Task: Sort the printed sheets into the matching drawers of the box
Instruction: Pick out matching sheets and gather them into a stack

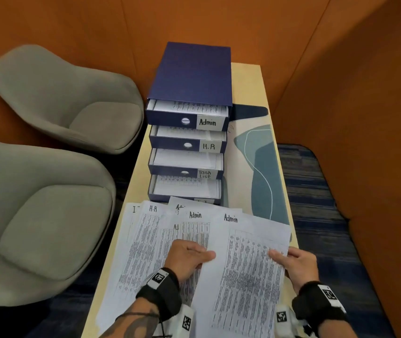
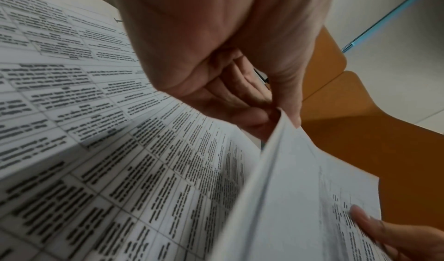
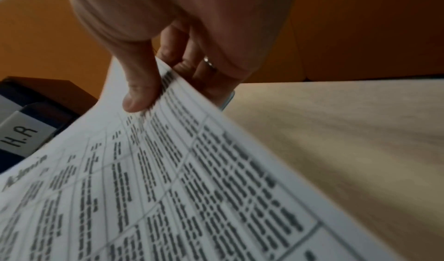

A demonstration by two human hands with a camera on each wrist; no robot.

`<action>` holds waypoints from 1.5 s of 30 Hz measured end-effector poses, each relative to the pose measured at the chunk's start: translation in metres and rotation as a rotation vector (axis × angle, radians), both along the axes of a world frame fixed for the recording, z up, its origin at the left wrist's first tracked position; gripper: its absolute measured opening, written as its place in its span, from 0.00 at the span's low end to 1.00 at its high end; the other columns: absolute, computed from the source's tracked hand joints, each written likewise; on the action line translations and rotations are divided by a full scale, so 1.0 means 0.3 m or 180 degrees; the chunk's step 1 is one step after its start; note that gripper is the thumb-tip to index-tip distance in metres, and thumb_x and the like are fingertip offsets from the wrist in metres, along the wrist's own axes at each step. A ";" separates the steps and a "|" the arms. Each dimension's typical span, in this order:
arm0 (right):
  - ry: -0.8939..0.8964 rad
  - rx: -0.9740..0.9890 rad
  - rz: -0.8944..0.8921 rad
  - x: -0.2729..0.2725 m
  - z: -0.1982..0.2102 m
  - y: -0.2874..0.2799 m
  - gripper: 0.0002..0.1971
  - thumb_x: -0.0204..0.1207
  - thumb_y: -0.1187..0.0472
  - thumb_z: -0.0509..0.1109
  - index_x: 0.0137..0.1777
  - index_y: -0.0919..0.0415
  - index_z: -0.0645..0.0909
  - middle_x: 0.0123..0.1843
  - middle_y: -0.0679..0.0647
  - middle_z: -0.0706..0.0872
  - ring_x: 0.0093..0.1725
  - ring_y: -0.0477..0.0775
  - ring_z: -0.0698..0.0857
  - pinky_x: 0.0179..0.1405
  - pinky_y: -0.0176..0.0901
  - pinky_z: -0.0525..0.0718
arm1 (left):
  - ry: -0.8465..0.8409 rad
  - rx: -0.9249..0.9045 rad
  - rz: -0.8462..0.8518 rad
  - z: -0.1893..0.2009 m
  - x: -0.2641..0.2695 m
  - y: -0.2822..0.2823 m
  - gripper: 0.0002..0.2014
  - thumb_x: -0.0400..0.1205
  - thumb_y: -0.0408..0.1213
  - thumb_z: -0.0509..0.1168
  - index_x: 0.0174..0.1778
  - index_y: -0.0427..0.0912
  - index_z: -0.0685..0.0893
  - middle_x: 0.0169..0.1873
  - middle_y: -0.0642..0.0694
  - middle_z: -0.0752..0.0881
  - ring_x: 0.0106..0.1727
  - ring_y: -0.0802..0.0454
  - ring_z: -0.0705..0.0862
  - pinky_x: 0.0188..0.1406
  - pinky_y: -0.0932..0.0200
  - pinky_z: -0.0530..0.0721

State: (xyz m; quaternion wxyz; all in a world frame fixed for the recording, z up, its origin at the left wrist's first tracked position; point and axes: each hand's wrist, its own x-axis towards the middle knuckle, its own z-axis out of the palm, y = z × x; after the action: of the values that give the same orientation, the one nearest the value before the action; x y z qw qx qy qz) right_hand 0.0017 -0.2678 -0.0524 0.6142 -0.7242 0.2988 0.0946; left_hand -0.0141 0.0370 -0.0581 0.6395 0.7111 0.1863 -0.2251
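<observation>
Right hand (image 1: 297, 264) pinches the right edge of the top "Admin" sheet (image 1: 248, 276), thumb on the printed face, other fingers curled under it; wrist view shows the same, thumb (image 3: 139, 94) on top, ring on one finger below. Left hand (image 1: 189, 257) holds that sheet's left edge, thumb over, fingers curled under, w/ the edge lifted off the papers beneath; in the left wrist view the edge sits between thumb and fingers (image 2: 240, 86). So both hands grip the one sheet, which is raised a bit and tilted above the pile. Under it, a fanned pile of printed sheets (image 1: 146, 252) lies on the near end of the tabletop (image 1: 136, 181), headed by hand: "H.R" at left, a partly hidden one further left, several "Admin" in the middle. Just beyond the pile stands the dark blue drawer box (image 1: 192, 76), four drawers all pulled out stepwise toward the person, each w/ paper inside. Top drawer (image 1: 170, 118) is labelled "Admin", next one (image 1: 175, 142) "H.R", third (image 1: 170, 170) "Task List"; lowest drawer (image 1: 185, 189) has its label covered by the pile's far edge, can't read it. Right of the box, a mat (image 1: 262, 172) w/ blue-teal shapes lies on the tabletop. Left of the tabletop, two grey padded chairs (image 1: 48, 203). Orange padded walls (image 1: 353, 93) all round; blue patterned carpet (image 1: 316, 215) at right. Black wrist straps w/ square code tags on both forearms.
</observation>
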 end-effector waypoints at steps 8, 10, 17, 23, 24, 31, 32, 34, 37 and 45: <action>-0.0092 -0.0144 0.0537 0.015 0.009 -0.025 0.08 0.76 0.76 0.77 0.51 0.67 0.92 0.45 0.61 0.95 0.48 0.64 0.95 0.52 0.57 0.92 | 0.0042 -0.0665 -0.0105 0.088 0.046 0.035 0.16 0.86 0.50 0.70 0.57 0.42 0.94 0.54 0.47 0.95 0.57 0.47 0.93 0.60 0.45 0.92; -0.0119 -0.0217 0.0646 0.020 0.015 -0.015 0.08 0.76 0.76 0.77 0.52 0.66 0.92 0.43 0.58 0.96 0.45 0.60 0.95 0.46 0.51 0.92 | 0.0034 -0.0692 0.0053 0.119 0.081 0.032 0.19 0.86 0.55 0.67 0.55 0.44 0.95 0.53 0.48 0.95 0.53 0.47 0.94 0.55 0.48 0.93; -0.0172 -0.0274 0.0776 0.030 0.015 0.015 0.10 0.75 0.75 0.78 0.48 0.60 0.92 0.45 0.58 0.96 0.45 0.59 0.95 0.54 0.60 0.92 | -0.0110 -0.0719 -0.0042 0.195 0.138 0.029 0.25 0.78 0.63 0.69 0.54 0.44 0.95 0.51 0.47 0.95 0.44 0.56 0.91 0.41 0.60 0.89; -0.0170 -0.0293 0.0788 0.031 0.021 0.020 0.10 0.75 0.74 0.78 0.50 0.59 0.92 0.45 0.56 0.96 0.46 0.58 0.95 0.53 0.58 0.92 | -0.0140 -0.0849 -0.0162 0.188 0.134 0.049 0.25 0.74 0.60 0.73 0.56 0.43 0.95 0.53 0.47 0.95 0.47 0.54 0.92 0.42 0.61 0.88; -0.0167 -0.0300 0.0785 0.031 0.018 0.019 0.10 0.75 0.74 0.78 0.50 0.59 0.92 0.45 0.56 0.96 0.46 0.58 0.95 0.54 0.59 0.92 | -0.0149 -0.0868 -0.0175 0.184 0.132 0.052 0.25 0.74 0.59 0.74 0.57 0.43 0.95 0.54 0.47 0.95 0.48 0.53 0.92 0.43 0.60 0.89; -0.0057 -0.0294 0.0768 0.021 0.010 0.012 0.10 0.76 0.73 0.78 0.53 0.58 0.91 0.47 0.56 0.96 0.48 0.58 0.95 0.57 0.62 0.92 | -0.0162 -0.0800 -0.0305 0.159 0.123 0.061 0.22 0.73 0.53 0.78 0.58 0.44 0.94 0.55 0.49 0.95 0.56 0.47 0.93 0.50 0.53 0.91; -0.0045 -0.0286 0.0757 0.020 0.011 0.012 0.10 0.77 0.73 0.77 0.53 0.58 0.91 0.48 0.56 0.96 0.48 0.58 0.95 0.57 0.62 0.92 | -0.0169 -0.0791 -0.0335 0.159 0.122 0.062 0.21 0.75 0.53 0.77 0.59 0.44 0.94 0.55 0.48 0.95 0.57 0.48 0.93 0.50 0.54 0.91; -0.0027 -0.0264 0.0731 0.018 0.012 0.012 0.10 0.77 0.72 0.77 0.54 0.58 0.91 0.48 0.56 0.96 0.49 0.58 0.95 0.57 0.63 0.92 | -0.0213 -0.0809 -0.0440 0.158 0.118 0.067 0.19 0.82 0.52 0.72 0.62 0.44 0.93 0.55 0.49 0.94 0.58 0.53 0.92 0.49 0.58 0.91; 0.0006 -0.0180 0.0641 0.018 0.013 0.013 0.09 0.79 0.72 0.76 0.54 0.59 0.91 0.48 0.56 0.96 0.49 0.58 0.95 0.57 0.62 0.91 | -0.0285 -0.0593 -0.0757 0.120 0.098 0.088 0.10 0.87 0.45 0.70 0.56 0.44 0.92 0.50 0.49 0.95 0.53 0.52 0.93 0.55 0.57 0.91; -0.0079 -0.0430 0.0436 0.042 0.032 0.036 0.22 0.74 0.69 0.82 0.65 0.58 0.80 0.55 0.55 0.92 0.51 0.53 0.92 0.47 0.47 0.89 | -0.0662 0.0305 -0.0751 0.060 0.041 0.055 0.30 0.82 0.40 0.77 0.18 0.49 0.68 0.20 0.55 0.65 0.23 0.53 0.65 0.33 0.62 0.74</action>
State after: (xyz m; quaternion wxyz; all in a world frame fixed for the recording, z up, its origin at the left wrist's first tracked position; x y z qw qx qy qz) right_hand 0.0142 -0.2569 -0.0426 0.5597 -0.7838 0.2467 0.1072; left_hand -0.0017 0.0537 -0.0401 0.5897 0.7772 0.0448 -0.2147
